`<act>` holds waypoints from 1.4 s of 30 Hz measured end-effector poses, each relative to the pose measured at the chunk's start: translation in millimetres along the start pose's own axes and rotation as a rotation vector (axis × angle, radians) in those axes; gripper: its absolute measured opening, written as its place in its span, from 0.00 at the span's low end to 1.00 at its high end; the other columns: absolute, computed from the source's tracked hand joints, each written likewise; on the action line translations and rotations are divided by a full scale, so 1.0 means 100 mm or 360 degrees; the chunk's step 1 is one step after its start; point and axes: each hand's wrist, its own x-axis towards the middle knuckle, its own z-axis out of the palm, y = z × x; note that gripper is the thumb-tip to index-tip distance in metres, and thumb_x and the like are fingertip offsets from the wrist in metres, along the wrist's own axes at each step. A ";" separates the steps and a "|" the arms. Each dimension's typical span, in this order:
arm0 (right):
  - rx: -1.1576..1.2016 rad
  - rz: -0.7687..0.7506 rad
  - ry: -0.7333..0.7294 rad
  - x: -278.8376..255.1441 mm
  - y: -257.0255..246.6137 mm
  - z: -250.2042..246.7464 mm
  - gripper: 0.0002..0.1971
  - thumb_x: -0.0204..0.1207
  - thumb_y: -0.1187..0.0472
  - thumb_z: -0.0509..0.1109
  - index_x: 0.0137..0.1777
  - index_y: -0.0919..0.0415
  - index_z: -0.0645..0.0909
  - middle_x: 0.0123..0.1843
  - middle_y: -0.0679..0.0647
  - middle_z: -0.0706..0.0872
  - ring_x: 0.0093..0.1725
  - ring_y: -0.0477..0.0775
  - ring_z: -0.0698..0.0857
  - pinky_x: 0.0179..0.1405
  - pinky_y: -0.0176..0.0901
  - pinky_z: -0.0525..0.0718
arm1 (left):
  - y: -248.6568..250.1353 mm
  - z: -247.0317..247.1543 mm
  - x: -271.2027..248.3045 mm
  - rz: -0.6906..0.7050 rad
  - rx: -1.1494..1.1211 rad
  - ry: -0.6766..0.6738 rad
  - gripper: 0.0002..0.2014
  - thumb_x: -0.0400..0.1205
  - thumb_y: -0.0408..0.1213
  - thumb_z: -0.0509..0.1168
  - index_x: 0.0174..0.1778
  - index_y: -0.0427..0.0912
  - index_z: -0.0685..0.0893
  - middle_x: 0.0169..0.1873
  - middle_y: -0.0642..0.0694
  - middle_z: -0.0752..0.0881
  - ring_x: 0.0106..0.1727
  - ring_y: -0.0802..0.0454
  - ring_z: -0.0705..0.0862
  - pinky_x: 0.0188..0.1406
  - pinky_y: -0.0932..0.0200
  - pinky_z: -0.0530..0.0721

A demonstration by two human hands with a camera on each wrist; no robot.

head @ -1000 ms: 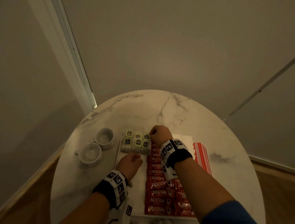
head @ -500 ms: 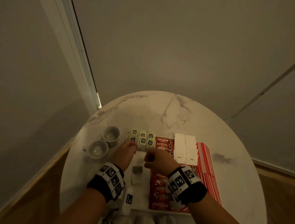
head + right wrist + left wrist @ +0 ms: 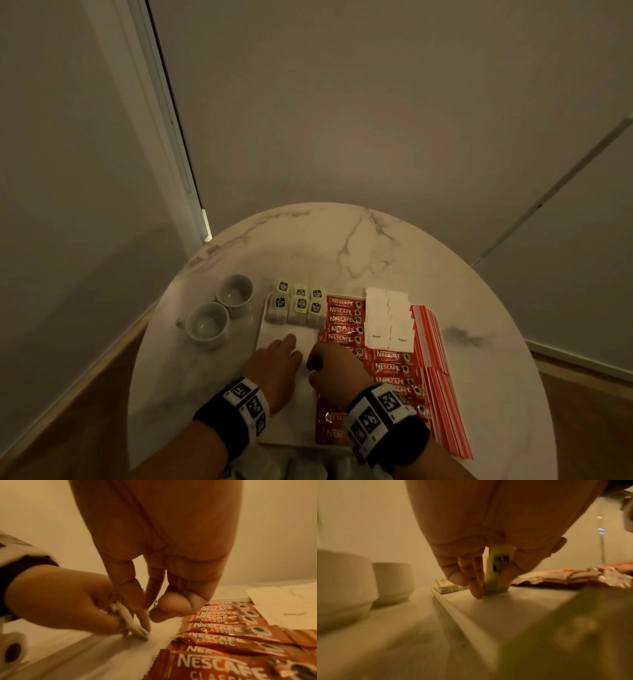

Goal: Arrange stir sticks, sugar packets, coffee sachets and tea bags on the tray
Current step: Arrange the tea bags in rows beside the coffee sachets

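Left hand [image 3: 274, 363] low over bare patch of white tray [image 3: 274, 334], fingers pinching tea bag [image 3: 496, 573] on edge against tray floor. Right hand [image 3: 334, 371] close beside, thumb and forefinger pinched (on what, cannot tell). Six tea bags [image 3: 299, 306] at far left corner; coffee sachets [image 3: 344, 320] in middle, sugar packets [image 3: 387, 318] and stir sticks [image 3: 433, 346] to right. Two cups [image 3: 221, 310] on table [image 3: 342, 240].

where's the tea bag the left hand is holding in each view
Head: hidden under the left hand on the tray's bare white strip, lower centre.
Left wrist: centre, the tea bag stands on edge, held between the fingers, its tag above.
Right wrist: lower left of centre, the tea bag is a pale sliver in that hand.
Shared landmark: the red coffee sachets, to the right of it.
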 end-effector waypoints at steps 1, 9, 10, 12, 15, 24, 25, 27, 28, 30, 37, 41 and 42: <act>0.0043 -0.0008 0.0028 -0.02 0.01 -0.02 0.12 0.76 0.63 0.69 0.58 0.55 0.82 0.60 0.50 0.81 0.58 0.49 0.81 0.62 0.40 0.81 | -0.02 0.00 0.01 -0.0032 -0.0090 0.0041 0.14 0.83 0.37 0.58 0.64 0.44 0.76 0.67 0.45 0.70 0.60 0.47 0.77 0.52 0.57 0.74; 0.0215 -0.0313 0.0204 0.06 -0.19 -0.16 0.11 0.77 0.53 0.71 0.59 0.51 0.81 0.53 0.44 0.83 0.48 0.41 0.79 0.51 0.34 0.79 | -0.19 -0.21 0.11 -0.0189 -0.0685 0.0110 0.13 0.77 0.46 0.71 0.55 0.48 0.83 0.48 0.52 0.85 0.51 0.54 0.84 0.52 0.60 0.81; 0.0184 -0.0357 0.0204 0.10 -0.23 -0.17 0.09 0.78 0.55 0.71 0.57 0.52 0.83 0.52 0.45 0.84 0.47 0.40 0.79 0.50 0.32 0.78 | -0.22 -0.21 0.12 -0.0195 -0.0754 0.0101 0.16 0.75 0.46 0.73 0.57 0.48 0.83 0.51 0.52 0.86 0.53 0.54 0.85 0.54 0.58 0.82; 0.0091 -0.0402 0.0166 0.17 -0.29 -0.20 0.07 0.80 0.60 0.68 0.54 0.57 0.85 0.52 0.49 0.87 0.46 0.41 0.79 0.48 0.29 0.75 | -0.29 -0.22 0.12 -0.0247 -0.0854 0.0099 0.19 0.71 0.44 0.76 0.56 0.47 0.79 0.51 0.52 0.87 0.52 0.54 0.85 0.52 0.57 0.83; -0.0023 -0.0321 0.0069 0.33 -0.35 -0.21 0.09 0.81 0.62 0.65 0.52 0.59 0.86 0.53 0.54 0.87 0.51 0.50 0.84 0.58 0.40 0.81 | -0.35 -0.22 0.08 -0.0378 -0.0941 0.0125 0.21 0.70 0.43 0.77 0.51 0.50 0.71 0.41 0.53 0.83 0.43 0.56 0.83 0.38 0.63 0.76; 0.0039 0.0049 0.0059 1.01 -0.48 -0.13 0.10 0.78 0.62 0.67 0.51 0.64 0.89 0.52 0.59 0.89 0.52 0.57 0.86 0.53 0.45 0.83 | -0.35 -0.04 -0.20 -0.0358 -0.0688 0.0226 0.18 0.81 0.35 0.59 0.69 0.49 0.74 0.65 0.47 0.74 0.60 0.48 0.79 0.60 0.58 0.77; 0.0012 0.0069 0.0072 1.05 -0.49 -0.12 0.11 0.79 0.62 0.66 0.51 0.64 0.89 0.52 0.60 0.89 0.52 0.58 0.86 0.52 0.45 0.84 | -0.33 -0.02 -0.21 -0.0304 -0.0572 0.0199 0.21 0.82 0.36 0.58 0.72 0.50 0.72 0.68 0.49 0.72 0.62 0.48 0.77 0.62 0.58 0.76; -0.0015 0.0080 0.0091 1.12 -0.50 -0.11 0.11 0.79 0.63 0.65 0.51 0.64 0.89 0.50 0.60 0.89 0.51 0.58 0.86 0.47 0.43 0.82 | -0.32 -0.01 -0.20 -0.0240 -0.0362 0.0178 0.24 0.83 0.36 0.55 0.77 0.51 0.68 0.73 0.52 0.68 0.64 0.48 0.73 0.65 0.57 0.75; -0.0033 0.0077 0.0086 1.15 -0.51 -0.11 0.11 0.79 0.63 0.64 0.50 0.65 0.89 0.50 0.60 0.89 0.51 0.58 0.87 0.46 0.42 0.81 | -0.31 -0.01 -0.19 -0.0230 -0.0285 0.0168 0.25 0.83 0.36 0.55 0.78 0.51 0.66 0.74 0.52 0.66 0.64 0.47 0.72 0.65 0.57 0.74; -0.0081 0.0050 0.0074 1.18 -0.53 -0.14 0.12 0.80 0.65 0.63 0.50 0.66 0.88 0.49 0.61 0.88 0.51 0.59 0.86 0.48 0.44 0.82 | -0.30 0.00 -0.18 -0.0219 -0.0167 0.0159 0.26 0.82 0.37 0.54 0.79 0.49 0.63 0.76 0.51 0.64 0.64 0.46 0.70 0.65 0.57 0.73; -0.0159 0.0049 0.0126 1.22 -0.54 -0.11 0.09 0.76 0.62 0.64 0.46 0.57 0.87 0.45 0.54 0.87 0.48 0.58 0.85 0.59 0.59 0.82 | -0.30 0.12 -0.12 -0.0331 -0.0074 0.0034 0.31 0.80 0.44 0.55 0.81 0.49 0.56 0.75 0.51 0.61 0.64 0.45 0.68 0.63 0.52 0.76; -0.0178 -0.0012 0.0108 1.21 -0.53 -0.16 0.11 0.78 0.65 0.63 0.49 0.56 0.88 0.51 0.54 0.88 0.54 0.57 0.85 0.64 0.55 0.80 | -0.29 0.13 -0.12 -0.0367 -0.0052 0.0024 0.33 0.79 0.46 0.55 0.81 0.49 0.55 0.75 0.51 0.62 0.65 0.46 0.68 0.61 0.50 0.78; -0.0177 -0.0016 0.0089 1.20 -0.52 -0.18 0.12 0.79 0.65 0.62 0.52 0.57 0.88 0.53 0.56 0.88 0.55 0.57 0.85 0.63 0.52 0.80 | -0.28 0.13 -0.13 -0.0363 -0.0043 0.0034 0.32 0.79 0.46 0.55 0.80 0.49 0.57 0.75 0.51 0.62 0.66 0.46 0.67 0.62 0.50 0.77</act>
